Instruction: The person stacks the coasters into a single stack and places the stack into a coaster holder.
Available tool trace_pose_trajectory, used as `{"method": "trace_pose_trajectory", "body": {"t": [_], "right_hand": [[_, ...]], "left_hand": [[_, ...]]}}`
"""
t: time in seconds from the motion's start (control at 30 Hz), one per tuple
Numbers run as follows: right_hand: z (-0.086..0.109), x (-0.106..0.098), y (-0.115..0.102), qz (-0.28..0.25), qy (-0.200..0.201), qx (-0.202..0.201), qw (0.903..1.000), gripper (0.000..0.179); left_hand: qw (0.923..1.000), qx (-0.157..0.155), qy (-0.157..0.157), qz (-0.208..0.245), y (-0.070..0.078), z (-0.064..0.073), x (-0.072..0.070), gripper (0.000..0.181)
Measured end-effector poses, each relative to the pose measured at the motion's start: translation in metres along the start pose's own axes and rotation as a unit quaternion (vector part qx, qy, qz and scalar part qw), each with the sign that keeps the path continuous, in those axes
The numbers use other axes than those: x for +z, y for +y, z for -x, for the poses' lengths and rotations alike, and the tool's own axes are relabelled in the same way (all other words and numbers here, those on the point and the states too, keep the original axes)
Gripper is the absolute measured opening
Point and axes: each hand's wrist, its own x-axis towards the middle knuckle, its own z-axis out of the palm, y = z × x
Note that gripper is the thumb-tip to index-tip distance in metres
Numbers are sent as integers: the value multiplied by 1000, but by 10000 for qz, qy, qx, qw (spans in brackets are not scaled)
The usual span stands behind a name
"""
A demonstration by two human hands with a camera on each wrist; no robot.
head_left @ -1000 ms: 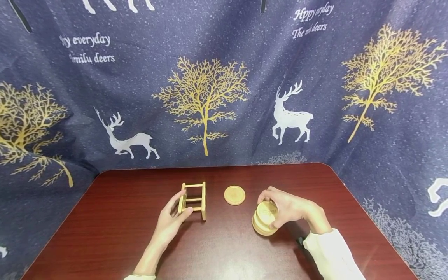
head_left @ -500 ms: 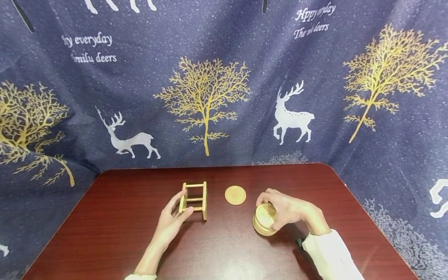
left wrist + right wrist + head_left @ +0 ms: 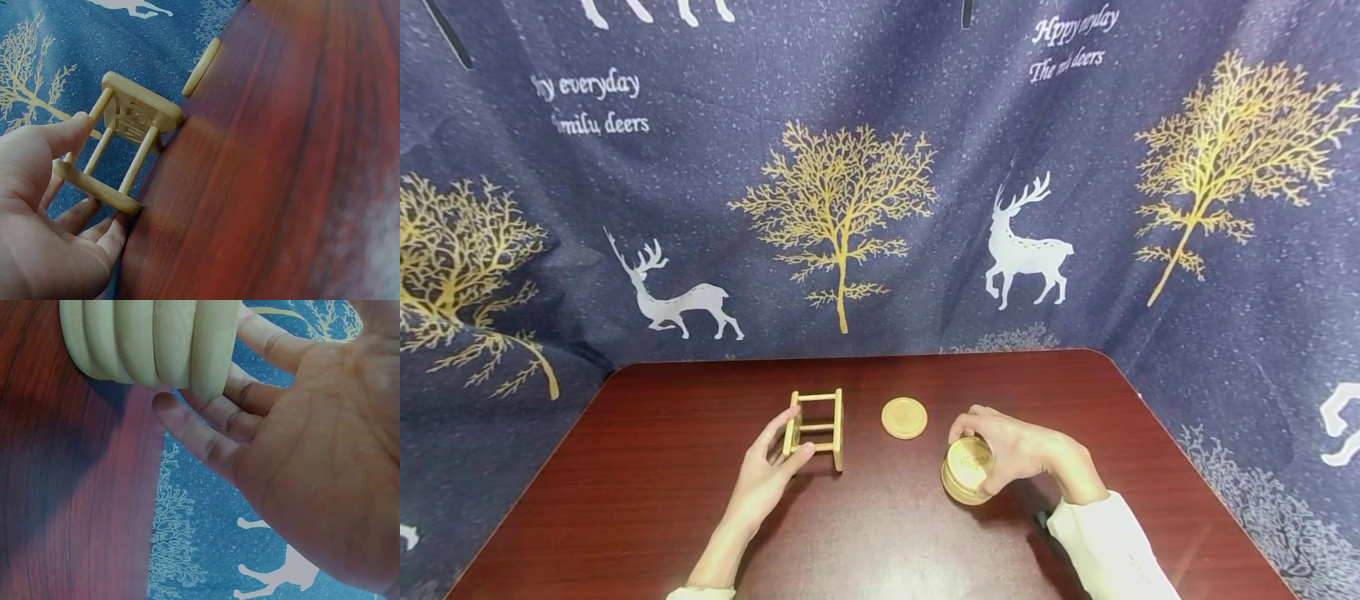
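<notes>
Pale wood: stack of discs (image 3: 964,482) on the table (image 3: 865,542), right hand (image 3: 1017,450) gripping near its top; uneven edges could slip apart if lower discs went unheld. Left hand (image 3: 763,482) pinches the rack (image 3: 838,437) at one end; loose hold might let it tip. Lone disc (image 3: 904,418) lies between. Right wrist view crops the stack; top lettering (image 3: 975,460) illegible

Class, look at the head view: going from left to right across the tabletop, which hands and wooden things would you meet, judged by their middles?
Left hand → wooden frame → single round disc → stack of discs → right hand.
</notes>
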Motion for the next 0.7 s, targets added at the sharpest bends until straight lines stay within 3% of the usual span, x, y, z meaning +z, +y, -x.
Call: {"method": "trace_pose_trajectory", "body": {"t": [0.7], "right_hand": [[1,-2,0,-31,-36,-25,10000,65]], "left_hand": [[9999,-85,-16,98,0,0,0,71]]}}
